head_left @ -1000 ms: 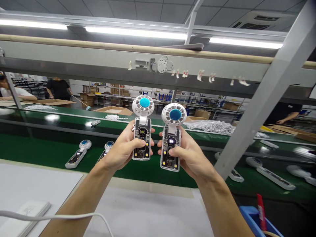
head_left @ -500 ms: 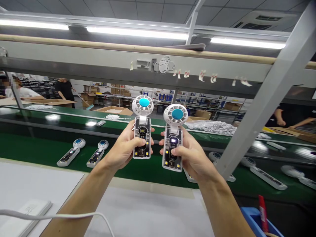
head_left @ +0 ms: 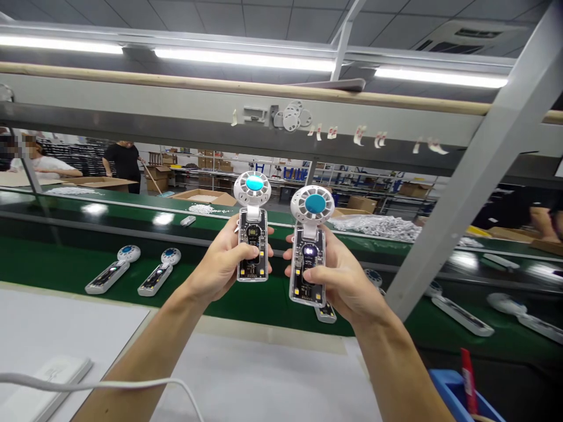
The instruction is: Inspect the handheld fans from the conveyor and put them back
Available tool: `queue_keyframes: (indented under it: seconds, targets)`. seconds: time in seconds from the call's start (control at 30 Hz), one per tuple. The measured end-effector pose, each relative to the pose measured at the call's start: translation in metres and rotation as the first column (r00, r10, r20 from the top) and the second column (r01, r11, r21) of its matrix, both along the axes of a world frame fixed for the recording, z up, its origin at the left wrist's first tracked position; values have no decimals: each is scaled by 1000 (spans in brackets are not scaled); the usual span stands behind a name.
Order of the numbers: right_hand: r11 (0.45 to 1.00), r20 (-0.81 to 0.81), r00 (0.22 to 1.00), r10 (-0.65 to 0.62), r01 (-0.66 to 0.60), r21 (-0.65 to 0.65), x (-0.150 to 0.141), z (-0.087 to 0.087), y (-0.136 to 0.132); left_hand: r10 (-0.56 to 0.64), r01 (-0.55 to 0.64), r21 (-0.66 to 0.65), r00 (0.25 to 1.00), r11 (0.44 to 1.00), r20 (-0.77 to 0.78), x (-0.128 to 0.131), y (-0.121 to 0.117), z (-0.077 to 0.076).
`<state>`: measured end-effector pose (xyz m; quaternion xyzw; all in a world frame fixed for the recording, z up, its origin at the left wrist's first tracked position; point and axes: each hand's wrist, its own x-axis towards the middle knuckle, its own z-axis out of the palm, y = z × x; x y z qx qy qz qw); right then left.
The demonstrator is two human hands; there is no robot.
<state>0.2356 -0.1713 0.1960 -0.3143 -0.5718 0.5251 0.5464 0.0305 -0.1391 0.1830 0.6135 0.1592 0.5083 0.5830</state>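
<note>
One left hand [head_left: 224,255], closed round a small fan [head_left: 253,246], thumb on its front. One right hand [head_left: 336,272], closed round a second fan [head_left: 308,266], thumb likewise; both upright, side by side, apart, above a green belt [head_left: 220,308]. On the belt, left: two similar fans [head_left: 159,278], lying flat. Right: further fans, partly hidden. Lower right: one blue bin [head_left: 453,387], holding a red tube [head_left: 468,381]. Lower left: white cable [head_left: 109,385].

Grey panelled ceiling [head_left: 185,17]; bright tube lights [head_left: 246,60] in a row beneath. Pale metal beam [head_left: 176,102] crossing, wooden rod [head_left: 197,83] along its top. Behind: shelving [head_left: 215,161], cardboard boxes [head_left: 157,177], a person in black [head_left: 123,159]
</note>
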Motion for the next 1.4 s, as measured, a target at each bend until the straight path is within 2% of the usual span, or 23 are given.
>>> queue_keyframes:
  seconds: [0.73,1.07,1.4]
  targets:
    - [999,82,997,-11,7,52,5,0,-2,4,-4,52,1000,999,11,-1,-2,2]
    - [999,56,998,-11,9,47,6,0,-4,7,-7,-31,1000,999,4,1,-6,4]
    - [998,57,998,-20,16,58,7,0,-2,10,-9,-26,999,1000,33,2,-5,3]
